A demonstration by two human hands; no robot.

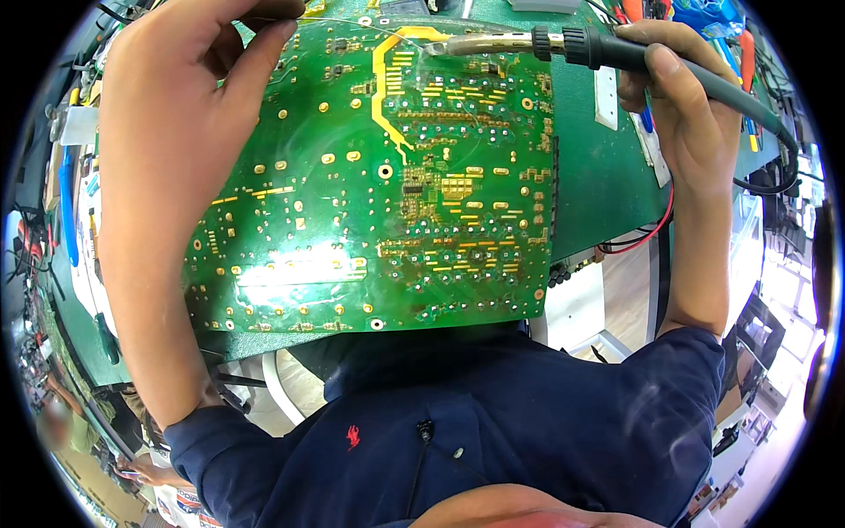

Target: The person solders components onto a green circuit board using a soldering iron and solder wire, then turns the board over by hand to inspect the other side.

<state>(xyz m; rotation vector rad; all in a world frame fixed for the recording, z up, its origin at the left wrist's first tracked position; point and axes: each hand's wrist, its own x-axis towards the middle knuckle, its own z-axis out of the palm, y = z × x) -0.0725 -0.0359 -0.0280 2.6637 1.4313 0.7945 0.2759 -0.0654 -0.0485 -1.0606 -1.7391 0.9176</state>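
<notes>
Both arms are up and out in front of the torso (458, 422), kinda framing it. The left forearm (150, 264) is bare and looks huge, running up the left side, and the left hand (198, 79) bends inward at the top. Its thumb (260, 66) points up and to the right, pinched in against curled fingers, some of which are in shadow or run off the top edge. Over on the other side, the right forearm (701, 246) stands pretty much vertical, elbow low. The right hand (682, 97) leans inward in a pen-style grip, thumb straight, index finger stretched forward.
</notes>
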